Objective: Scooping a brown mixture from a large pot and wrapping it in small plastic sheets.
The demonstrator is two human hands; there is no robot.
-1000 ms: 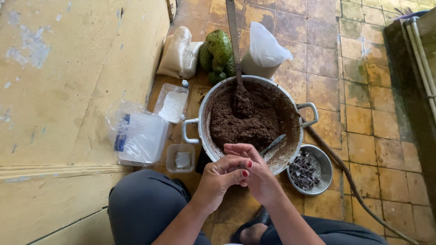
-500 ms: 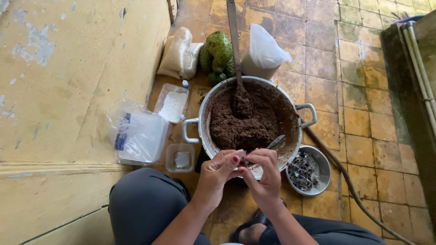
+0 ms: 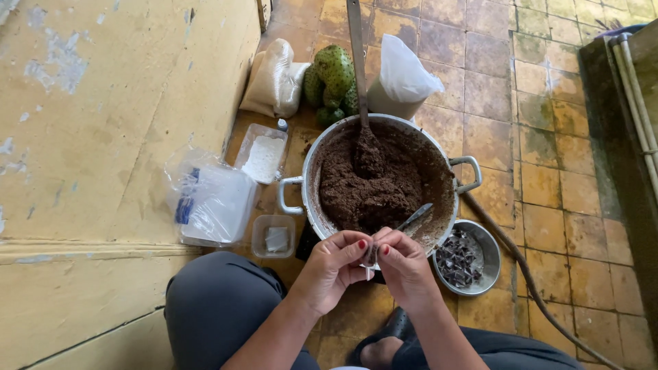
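Observation:
My left hand (image 3: 332, 270) and my right hand (image 3: 404, 267) meet just below the near rim of a large metal pot (image 3: 449, 175). Between their fingertips they pinch a small dark brown piece (image 3: 371, 255). The pot holds a dark brown paste (image 3: 373, 188). A long-handled spoon (image 3: 358, 62) stands in the paste at the far side. A small metal spoon (image 3: 415, 216) leans on the pot's near rim, right above my hands. A metal bowl (image 3: 497, 257) with several small dark pieces sits on the floor right of my right hand.
A small square plastic container (image 3: 274, 236) lies left of the pot, with a clear plastic bag (image 3: 209, 199) and a tray of white powder (image 3: 262, 156) beyond. Green bumpy fruits (image 3: 332, 75), a tan sack (image 3: 274, 79) and a white bag (image 3: 404, 72) stand behind. A yellow wall runs along the left.
My hands have shifted slightly right and closer to the pot's rim, still working the small piece between the fingertips. The pot and spoons have not moved.

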